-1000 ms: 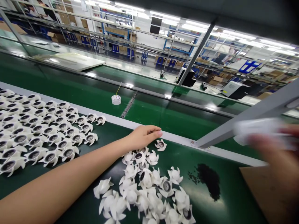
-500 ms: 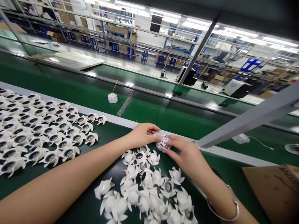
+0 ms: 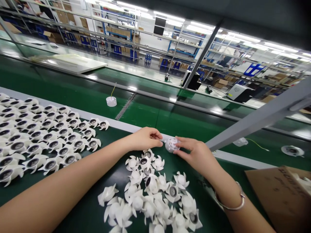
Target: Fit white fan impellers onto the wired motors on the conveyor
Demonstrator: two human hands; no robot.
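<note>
A white plastic fan sits between the left hand and the right hand, pinched from both sides by their fingertips, just above the grey strip along the green desk. Its round body lies roughly crosswise between the hands, with one blade reaching toward the left hand; its exact tilt is hard to tell. The curved blades look pale and matte. A loose heap of fans lies below, and neat rows of fans lie to the left.
</note>
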